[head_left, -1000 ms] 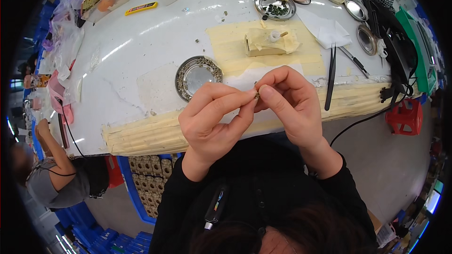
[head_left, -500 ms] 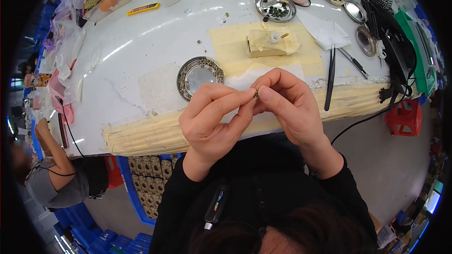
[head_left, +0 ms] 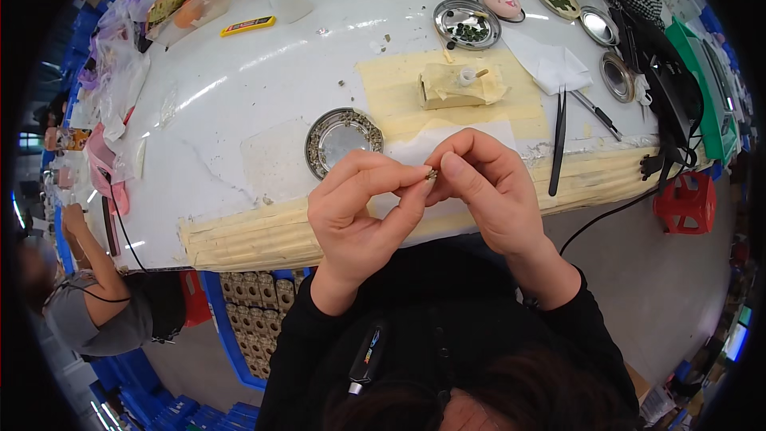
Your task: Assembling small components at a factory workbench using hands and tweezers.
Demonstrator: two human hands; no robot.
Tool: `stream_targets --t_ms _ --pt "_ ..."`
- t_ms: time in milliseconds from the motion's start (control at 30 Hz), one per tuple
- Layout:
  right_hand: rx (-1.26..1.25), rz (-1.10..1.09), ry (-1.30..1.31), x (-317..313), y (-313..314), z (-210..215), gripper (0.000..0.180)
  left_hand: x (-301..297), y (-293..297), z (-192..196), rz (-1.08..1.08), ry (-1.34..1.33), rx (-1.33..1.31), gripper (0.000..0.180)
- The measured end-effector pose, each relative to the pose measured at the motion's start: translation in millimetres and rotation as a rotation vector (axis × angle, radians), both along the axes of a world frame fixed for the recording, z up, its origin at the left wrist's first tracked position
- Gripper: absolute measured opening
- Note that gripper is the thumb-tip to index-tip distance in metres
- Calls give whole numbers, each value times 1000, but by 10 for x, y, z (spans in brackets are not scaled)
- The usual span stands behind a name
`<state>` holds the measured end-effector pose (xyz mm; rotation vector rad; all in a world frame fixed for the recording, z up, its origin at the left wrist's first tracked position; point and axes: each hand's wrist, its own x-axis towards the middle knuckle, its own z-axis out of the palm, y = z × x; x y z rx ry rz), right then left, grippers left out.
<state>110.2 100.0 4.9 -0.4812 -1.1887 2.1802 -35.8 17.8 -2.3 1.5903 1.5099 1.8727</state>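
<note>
A tiny brass-coloured metal part (head_left: 432, 175) sits between the fingertips of both hands, just above the near table edge. My left hand (head_left: 355, 211) pinches it between thumb and index finger. From the other side, my right hand (head_left: 499, 195) is closed with thumb and curled fingers against the part; its exact shape is too small to make out. Beyond my left hand stands a round metal dish (head_left: 343, 142) with many small brass-coloured pieces around its rim. White paper (head_left: 471, 136) lies under and behind the hands.
Black tweezers (head_left: 560, 140) and a pen-like tool (head_left: 598, 114) lie at right. A tape-wrapped block (head_left: 460, 86) holds a small white cup. Farther back is a metal dish with dark green pieces (head_left: 468, 32). A blue crate (head_left: 231, 331) of metal parts stands below; another person (head_left: 96, 303) sits at left.
Both hands have lowered slightly toward me, and the fingertips have shifted apart, showing more of the small metal part. The table appears slightly lower in view.
</note>
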Motion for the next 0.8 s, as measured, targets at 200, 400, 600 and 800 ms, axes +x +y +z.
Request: stream_targets --t_ms 200,400,600,800 --pt "93 -30 19 -23 -21 -32 14 -21 -3 -48 -59 -157 -34 16" --pt "79 -43 -11 -32 -41 -42 13 -2 -3 -26 30 -17 -1 20" --pt "110 -116 -10 -36 -50 -32 10 63 46 -32 177 251 108 27" --pt "554 -300 -146 -33 -44 -40 7 83 47 -30 189 284 85 25"
